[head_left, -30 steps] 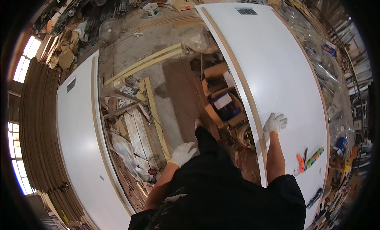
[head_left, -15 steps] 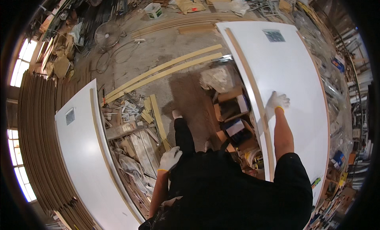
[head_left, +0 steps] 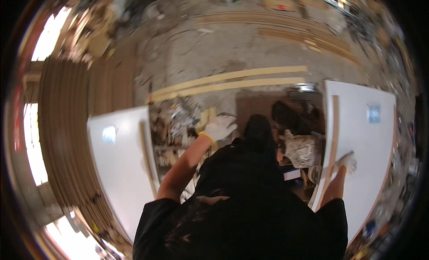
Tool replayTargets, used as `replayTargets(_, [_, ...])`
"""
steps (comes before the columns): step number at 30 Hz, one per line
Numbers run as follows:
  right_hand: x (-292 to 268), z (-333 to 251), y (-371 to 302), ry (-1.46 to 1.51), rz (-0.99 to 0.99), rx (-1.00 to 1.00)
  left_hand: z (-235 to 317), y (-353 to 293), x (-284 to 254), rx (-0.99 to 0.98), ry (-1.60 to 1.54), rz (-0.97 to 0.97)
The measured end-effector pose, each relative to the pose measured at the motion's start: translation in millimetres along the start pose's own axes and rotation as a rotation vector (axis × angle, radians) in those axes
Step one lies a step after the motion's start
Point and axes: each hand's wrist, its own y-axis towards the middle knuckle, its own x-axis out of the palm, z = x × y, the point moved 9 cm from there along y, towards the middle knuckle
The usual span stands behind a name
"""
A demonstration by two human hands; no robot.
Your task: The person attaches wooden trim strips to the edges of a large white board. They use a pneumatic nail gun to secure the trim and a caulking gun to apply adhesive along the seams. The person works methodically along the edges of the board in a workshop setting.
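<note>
My left hand, in a white knit glove with a yellow cuff, hovers in front of my body with its fingers loosely stretched out and nothing seen in them. My right hand, gloved the same way, is at a white panel on my right. A dark narrow shape lies across its fingers; whether it is a thing or a shadow I cannot tell, and motion blurs the fingers. A long wooden strip runs along that panel's inner side. On my left stands another white panel with a similar strip.
Two pale wooden strips cross the floor ahead. Scraps lie between the left panel and me. Boxes and a crumpled wrapping sit beside the right panel. Tall stacked brown sheets stand far left. More long boards lie farther off.
My view and body have shifted forward, and the floor strips appear farther right. My left hand has risen from beside my leg and reached forward. My right hand no longer lies plainly flat on the panel.
</note>
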Motion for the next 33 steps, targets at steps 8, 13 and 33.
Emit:
replayTargets(8, [-74.5,-108.0,-29.1,-0.071,-0.103,0.031,-104.9,180.8,-40.0,-0.205,0.038,-0.103])
replayTargets(13, [-98.9,-169.9,-1.3,0.057,-0.058,0.007,-200.8,217.8,-57.3,-0.206,-0.022,-0.372])
replayTargets(33, [-130.4,-202.7,-34.7,0.241,-0.173,0.769,59.6,1033.2,-77.4,0.207,0.375,-0.566])
